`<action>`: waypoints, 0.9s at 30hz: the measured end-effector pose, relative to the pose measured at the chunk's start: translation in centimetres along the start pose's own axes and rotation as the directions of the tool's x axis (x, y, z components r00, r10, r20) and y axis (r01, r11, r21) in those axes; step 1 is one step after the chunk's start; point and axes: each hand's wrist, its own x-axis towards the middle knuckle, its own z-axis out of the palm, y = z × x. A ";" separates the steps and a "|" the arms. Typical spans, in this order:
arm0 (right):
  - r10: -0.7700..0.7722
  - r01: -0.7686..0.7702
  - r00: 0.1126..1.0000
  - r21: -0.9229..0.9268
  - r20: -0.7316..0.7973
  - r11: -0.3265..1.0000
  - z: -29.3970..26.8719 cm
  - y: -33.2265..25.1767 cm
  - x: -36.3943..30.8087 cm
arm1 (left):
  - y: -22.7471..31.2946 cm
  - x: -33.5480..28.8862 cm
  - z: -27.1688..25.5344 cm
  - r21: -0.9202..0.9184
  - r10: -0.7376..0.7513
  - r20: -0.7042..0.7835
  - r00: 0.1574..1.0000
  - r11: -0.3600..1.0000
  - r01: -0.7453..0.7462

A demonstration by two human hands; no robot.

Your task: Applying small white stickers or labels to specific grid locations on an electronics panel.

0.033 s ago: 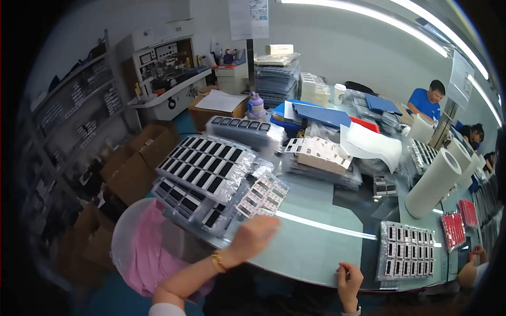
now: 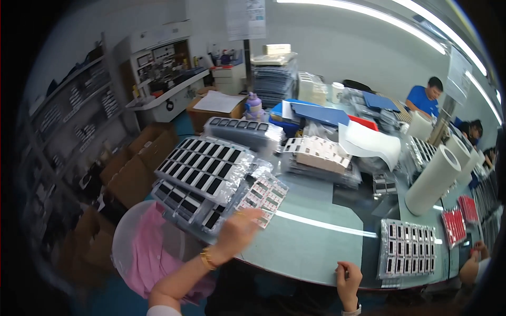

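My left hand (image 2: 240, 231), with a gold bracelet at the wrist, is at the near corner of a white sheet (image 2: 265, 195) with rows of small dark-windowed pieces. Its fingertips overlap the sheet; blur hides whether they grip it. That sheet leans on clear plastic trays of black rectangular parts (image 2: 205, 163), stacked to the left. At the table's near edge, my right hand (image 2: 349, 279) has its fingers curled in, and I cannot see anything in them. To its right lies a bagged tray of small framed dark pieces (image 2: 407, 248).
A clear bin (image 2: 124, 237) with pink cloth stands below the table's left edge, near cardboard boxes (image 2: 126, 179). White rolls (image 2: 432, 181) and red packs (image 2: 453, 226) are at right. Behind are a purple bottle (image 2: 254, 108) and blue folders (image 2: 321, 114). Other people sit at the far right.
My left hand has shifted left and slightly toward me, uncovering more of the white sheet's near corner. My right hand stays in nearly the same place, still curled.
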 end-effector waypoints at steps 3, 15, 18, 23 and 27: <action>-0.183 0.185 0.983 -0.215 0.031 0.959 1.2 -0.3 0.8 | -1.4 -1.4 -5.3 0.189 -0.034 -0.111 0.993 0.981 0.054; -0.187 0.207 0.977 -0.260 0.102 0.943 -1.1 -3.6 14.0 | 0.0 -7.9 6.2 -0.211 -0.032 0.166 0.986 0.975 0.067; -0.463 0.396 0.885 -0.458 -0.040 0.796 -0.3 -3.4 21.1 | 0.2 -8.0 6.7 -0.107 0.019 0.102 0.995 0.994 -0.008; -0.590 0.358 0.807 -0.782 -0.015 0.510 2.2 -1.9 32.2 | 0.3 -9.2 7.3 -0.122 0.037 0.123 0.992 0.992 -0.022; -0.673 0.313 0.736 -0.920 0.079 0.235 4.6 0.4 36.9 | 0.7 -9.2 7.2 -0.071 0.018 0.120 0.993 0.997 -0.009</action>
